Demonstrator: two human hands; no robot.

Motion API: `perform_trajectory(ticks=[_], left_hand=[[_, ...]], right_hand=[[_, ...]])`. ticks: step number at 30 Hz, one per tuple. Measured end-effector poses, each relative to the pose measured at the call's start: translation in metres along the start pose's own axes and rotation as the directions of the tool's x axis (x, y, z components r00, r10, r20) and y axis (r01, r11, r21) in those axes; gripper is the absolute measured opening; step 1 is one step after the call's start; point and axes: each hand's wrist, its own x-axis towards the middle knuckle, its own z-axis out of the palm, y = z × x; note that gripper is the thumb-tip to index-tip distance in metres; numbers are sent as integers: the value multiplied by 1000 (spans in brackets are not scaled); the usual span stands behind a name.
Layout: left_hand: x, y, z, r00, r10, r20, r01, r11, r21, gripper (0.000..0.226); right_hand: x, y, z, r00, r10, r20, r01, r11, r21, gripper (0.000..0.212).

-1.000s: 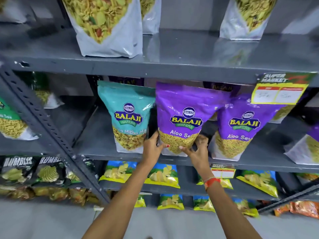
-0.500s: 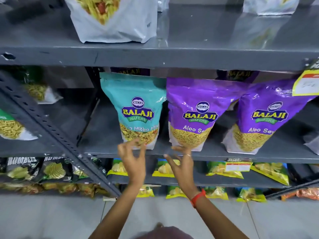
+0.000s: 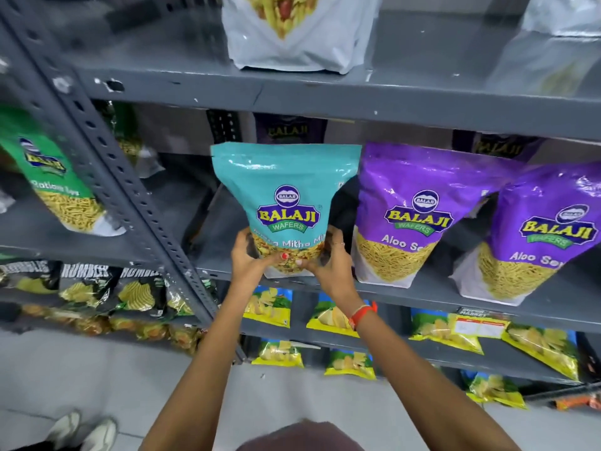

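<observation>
- While it leans well left of the left hand (image 3: 250,257), past the post (image 3: 126,190), the green pouch (image 3: 55,177) takes no part in this work and looks safe.
- Left hand: fingers curled round the lower left edge of the teal pouch (image 3: 286,190), thumb laid across its front.
- Teal pouch: held upright between the two hands, its base at the front lip of the shelf (image 3: 434,291). Whether the base rests on the shelf or hangs just clear of it, I cannot tell.
- Right hand (image 3: 331,266): fingers wrapped round the pouch's lower right edge, thumb on the front, meeting the left thumb.
- Purple pouch (image 3: 403,216): stands just right of the right hand, close to its knuckles.
- Risk, top-heaviness: both hands grip low, so the tall, slack top could flop forward or sideways if the pouch is moved fast.
- Risk, the lip: set down too near the front edge, the base could slide off toward the chip packs (image 3: 270,307) below the hands.
- Risk, the neighbour: a rightward swing of the right hand would likely nudge the purple pouch and tip it.
- Risk, slick film: glossy plastic may slip if the grip loosens.
</observation>
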Motion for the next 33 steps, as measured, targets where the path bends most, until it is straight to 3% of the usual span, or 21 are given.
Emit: perform_trajectory(ticks=[5,13,25,33], left_hand=[[-51,22,-16,996,52,-73,-55,998,-35,71],[-112,124,11,958,243,-151,-244,970,14,70],[-126,302,142,855,517,-43,-517,856,-7,84],[-107,376,249,869,490,71,-494,867,61,76]], right_hand=[[-36,-22,-9,998,-40,43,36,997,71,72],[-78,-116,-77,976,-181,-120,197,969,145,70],[-95,-269,-248,832,-454,-318,509,853,116,70],[-48,-298,-348,813,-449,-371,508,858,77,63]])
